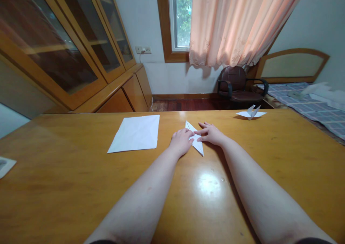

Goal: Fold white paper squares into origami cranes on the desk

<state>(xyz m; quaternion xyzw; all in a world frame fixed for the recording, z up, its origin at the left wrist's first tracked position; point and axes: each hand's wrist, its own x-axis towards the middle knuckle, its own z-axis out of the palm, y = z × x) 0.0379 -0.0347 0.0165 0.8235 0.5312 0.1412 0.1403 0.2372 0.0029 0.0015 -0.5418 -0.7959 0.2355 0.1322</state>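
Observation:
A folded piece of white paper [198, 147], long and diamond-shaped with pointed ends, lies flat on the wooden table [81, 193]. My left hand [182, 140] rests over its left side, fingers stretched onto the paper and partly hiding it. From the right, my right hand [211, 133] touches the paper's right edge with its fingers spread. Both hands press on it from above, and neither lifts it. To the left lies a square white sheet of paper [136, 134]. A folded paper crane [251, 113] stands near the table's far right edge.
A white card [5, 166] lies at the table's left edge. Beyond the table are a glass-doored wooden cabinet [88, 31], a brown armchair [234, 84], a pink curtain [229, 24] and a bed with a checked cover [307, 102].

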